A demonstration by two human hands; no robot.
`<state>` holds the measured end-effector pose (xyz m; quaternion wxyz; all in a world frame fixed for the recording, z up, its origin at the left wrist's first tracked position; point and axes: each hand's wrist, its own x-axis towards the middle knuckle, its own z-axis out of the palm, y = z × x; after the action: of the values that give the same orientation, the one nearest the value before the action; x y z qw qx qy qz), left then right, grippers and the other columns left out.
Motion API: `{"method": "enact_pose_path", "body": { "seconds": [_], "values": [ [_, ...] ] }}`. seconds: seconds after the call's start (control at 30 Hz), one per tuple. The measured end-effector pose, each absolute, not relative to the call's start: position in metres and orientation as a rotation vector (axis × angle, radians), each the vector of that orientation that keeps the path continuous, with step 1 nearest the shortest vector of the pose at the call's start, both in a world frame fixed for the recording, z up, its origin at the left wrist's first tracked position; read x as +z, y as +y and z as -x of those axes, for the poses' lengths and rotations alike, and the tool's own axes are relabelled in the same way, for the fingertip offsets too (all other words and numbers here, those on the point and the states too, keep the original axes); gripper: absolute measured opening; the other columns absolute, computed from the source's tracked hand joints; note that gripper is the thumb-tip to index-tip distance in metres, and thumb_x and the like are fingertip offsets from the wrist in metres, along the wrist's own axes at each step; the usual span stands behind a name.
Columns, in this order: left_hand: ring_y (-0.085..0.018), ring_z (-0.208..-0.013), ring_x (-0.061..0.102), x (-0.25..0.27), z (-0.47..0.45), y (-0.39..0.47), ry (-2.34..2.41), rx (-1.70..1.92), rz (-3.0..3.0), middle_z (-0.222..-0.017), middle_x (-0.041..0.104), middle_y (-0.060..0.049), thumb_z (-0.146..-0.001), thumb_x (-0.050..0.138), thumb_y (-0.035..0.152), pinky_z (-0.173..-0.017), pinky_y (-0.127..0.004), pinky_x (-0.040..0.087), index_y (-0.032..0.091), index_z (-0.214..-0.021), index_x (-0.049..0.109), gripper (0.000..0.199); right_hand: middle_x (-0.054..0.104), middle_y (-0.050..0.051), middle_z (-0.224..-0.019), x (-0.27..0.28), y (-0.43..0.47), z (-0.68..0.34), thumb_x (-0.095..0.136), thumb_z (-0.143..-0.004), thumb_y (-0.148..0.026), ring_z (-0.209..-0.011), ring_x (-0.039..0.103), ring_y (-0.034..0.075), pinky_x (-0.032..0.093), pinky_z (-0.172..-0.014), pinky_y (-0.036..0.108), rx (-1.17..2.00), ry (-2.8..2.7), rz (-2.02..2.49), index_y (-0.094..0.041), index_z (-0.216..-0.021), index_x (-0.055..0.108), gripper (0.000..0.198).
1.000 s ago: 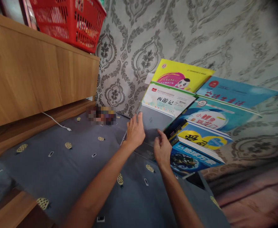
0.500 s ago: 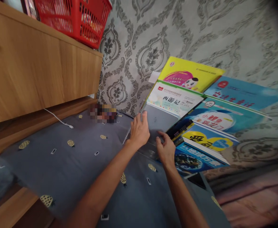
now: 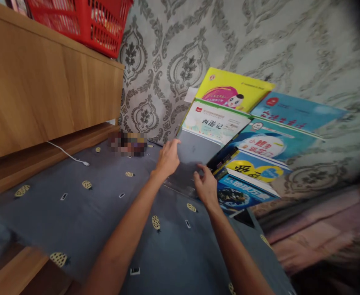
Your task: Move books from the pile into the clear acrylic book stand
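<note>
The left hand and right hand, loosely curled, flank a smooth grey rectangular panel, perhaps steadying it; grip unclear. A white, green-edged paper book likely backs it.

Left hand — grey panel — right hand

The single view looks from the person's head, above the near part of the cloth, facing forward and down across it to the wall behind. It sees the left hand and right hand over the cloth from behind, near enough to show titles on the books, and takes in the cabinet left of the cloth.
</note>
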<state>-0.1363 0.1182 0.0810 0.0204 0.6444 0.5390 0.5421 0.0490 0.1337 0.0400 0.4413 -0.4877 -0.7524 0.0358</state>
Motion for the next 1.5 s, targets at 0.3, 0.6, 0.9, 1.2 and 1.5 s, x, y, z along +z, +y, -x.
{"method": "enact_pose_path", "body": {
  "seconds": [0.3, 0.6, 0.9, 1.2, 1.5],
  "values": [
    [-0.02, -0.102, 0.062, 0.081, 0.164, 0.131, 1.498, 1.651, -2.067, -0.101, 0.063, -0.006, -0.081, 0.043, -0.003, -0.098, -0.035, 0.048, 0.02, -0.1, 0.059, 0.034, 0.06, 0.019, -0.14, 0.033, 0.126, -0.056, 0.049, -0.087, -0.03, -0.131, 0.055, 0.032, 0.051, -0.103, 0.052, 0.155, -1.853, 1.137, -0.015, -0.128, 0.061, 0.045],
    [-0.02, -0.097, 0.061, 0.086, 0.161, 0.126, 1.706, 1.643, -2.055, -0.1, 0.062, -0.006, -0.088, 0.047, 0.007, -0.093, -0.034, 0.048, 0.021, -0.096, 0.062, 0.022, 0.053, 0.017, -0.149, 0.038, 0.121, -0.052, 0.05, -0.088, -0.03, -0.137, 0.051, 0.03, 0.051, -0.104, 0.05, 0.313, -1.735, 1.073, -0.017, -0.129, 0.062, 0.045],
    [-0.023, -0.099, 0.061, 0.088, 0.15, 0.121, 1.815, 1.627, -2.103, -0.105, 0.062, -0.008, -0.09, 0.046, 0.008, -0.093, -0.035, 0.048, 0.02, -0.101, 0.061, 0.023, 0.054, 0.02, -0.147, 0.046, 0.122, -0.04, 0.048, -0.087, -0.031, -0.138, 0.049, 0.032, 0.05, -0.104, 0.05, 0.342, -1.595, 1.03, -0.013, -0.125, 0.065, 0.045],
    [-0.022, -0.1, 0.061, 0.088, 0.149, 0.121, 1.811, 1.636, -2.097, -0.106, 0.063, -0.008, -0.09, 0.045, 0.008, -0.094, -0.036, 0.048, 0.02, -0.101, 0.061, 0.023, 0.054, 0.019, -0.147, 0.043, 0.125, -0.045, 0.049, -0.087, -0.031, -0.137, 0.05, 0.031, 0.051, -0.104, 0.05, 0.363, -1.604, 1.011, -0.015, -0.123, 0.066, 0.043],
    [-0.021, -0.095, 0.061, 0.089, 0.157, 0.12, 1.761, 1.629, -2.108, -0.097, 0.064, -0.005, -0.089, 0.046, 0.009, -0.091, -0.034, 0.048, 0.022, -0.095, 0.062, 0.021, 0.044, 0.018, -0.154, 0.03, 0.111, -0.041, 0.049, -0.091, -0.029, -0.142, 0.044, 0.032, 0.047, -0.108, 0.053, 0.257, -1.622, 1.014, -0.018, -0.127, 0.063, 0.04]
  ]
}}
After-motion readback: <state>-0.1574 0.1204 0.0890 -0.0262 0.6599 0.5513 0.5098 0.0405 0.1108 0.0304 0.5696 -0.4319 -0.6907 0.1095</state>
